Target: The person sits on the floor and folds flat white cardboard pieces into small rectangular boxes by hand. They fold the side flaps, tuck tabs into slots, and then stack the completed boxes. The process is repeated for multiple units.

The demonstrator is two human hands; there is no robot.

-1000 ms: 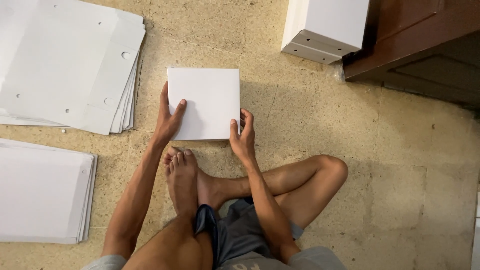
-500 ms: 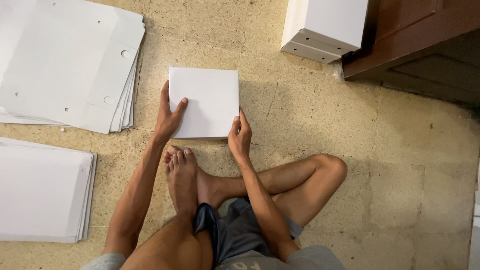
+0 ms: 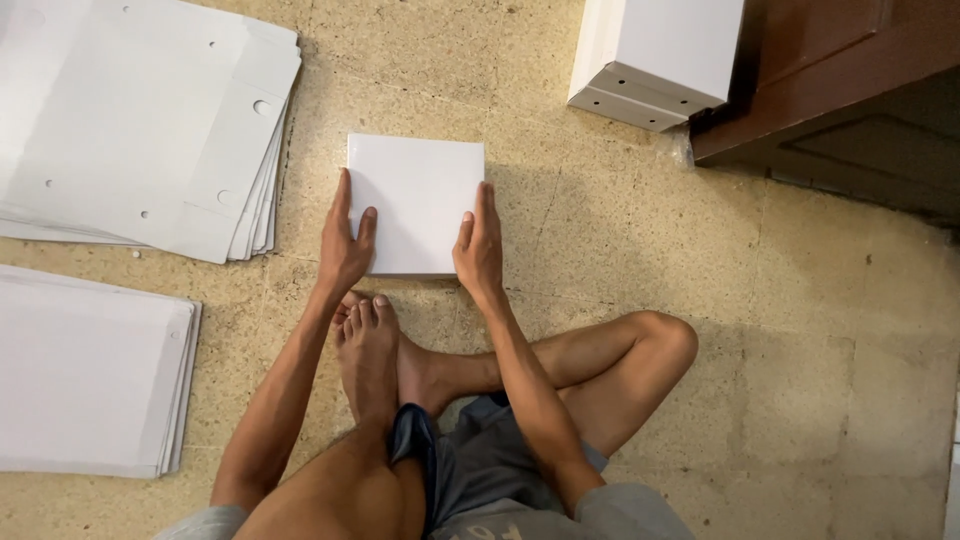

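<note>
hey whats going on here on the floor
A person sits cross-legged on a speckled stone floor with a white square box lying flat in front of them. The left hand rests on the box's left edge and the right hand on its right edge, palms down, fingers flat. Two stacks of flat white cardboard sheets lie to the left: a punched stack and a plain stack. Finished white boxes stand near a wooden door.

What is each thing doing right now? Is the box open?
Small white square cardboard box: closed, on the floor.
Left hand: flat against the box's left side.
Right hand: flat against its right side.
Punched white cardboard sheets: unfolded, stacked.
Plain white sheets: stacked flat.
</note>
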